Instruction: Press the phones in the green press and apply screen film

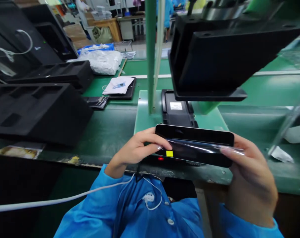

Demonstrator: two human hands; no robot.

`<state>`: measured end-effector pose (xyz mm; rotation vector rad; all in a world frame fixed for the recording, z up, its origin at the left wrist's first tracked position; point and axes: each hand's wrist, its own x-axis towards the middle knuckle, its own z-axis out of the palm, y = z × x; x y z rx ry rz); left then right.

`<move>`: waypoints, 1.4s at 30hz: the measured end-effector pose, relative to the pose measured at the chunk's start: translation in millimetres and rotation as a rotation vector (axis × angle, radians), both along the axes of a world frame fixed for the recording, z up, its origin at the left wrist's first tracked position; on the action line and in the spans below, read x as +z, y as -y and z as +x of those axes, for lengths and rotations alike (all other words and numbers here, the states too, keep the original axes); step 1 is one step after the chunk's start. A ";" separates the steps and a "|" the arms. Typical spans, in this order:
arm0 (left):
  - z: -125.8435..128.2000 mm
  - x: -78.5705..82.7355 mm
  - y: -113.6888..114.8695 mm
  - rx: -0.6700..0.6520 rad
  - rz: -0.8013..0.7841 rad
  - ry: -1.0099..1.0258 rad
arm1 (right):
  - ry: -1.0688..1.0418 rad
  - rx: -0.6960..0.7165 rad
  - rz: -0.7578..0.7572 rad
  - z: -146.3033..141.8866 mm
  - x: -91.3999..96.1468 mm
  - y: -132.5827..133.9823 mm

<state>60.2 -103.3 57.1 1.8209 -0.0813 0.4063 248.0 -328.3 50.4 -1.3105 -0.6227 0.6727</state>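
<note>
Between my two hands is a flat black device [202, 132] with a pale rim and a glossy face, like a tablet. A clear plastic film [197, 146] runs lengthwise across that face, partly lifted, with a yellow tab [169, 153] near its left end. My left hand [140, 145] pinches the film and the device's left end between thumb and fingers. Gripping the right end, my right hand [251, 165] has its thumb on the film, with its fingers hidden behind. Just beyond the device, a black fixture tray [178, 115] sits on the pale green base plate [145, 109].
A black press head [221, 66] hangs over the fixture beside a green post [150, 56]. Black foam blocks [41, 112] stand at left, near papers [118, 85] and plastic bags [100, 61]. A white cable [65, 200] crosses my left sleeve. People are in the background.
</note>
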 end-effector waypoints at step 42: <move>24.5 27.9 -16.3 0.205 0.296 0.132 | -0.119 -0.049 -0.079 6.1 13.1 -12.8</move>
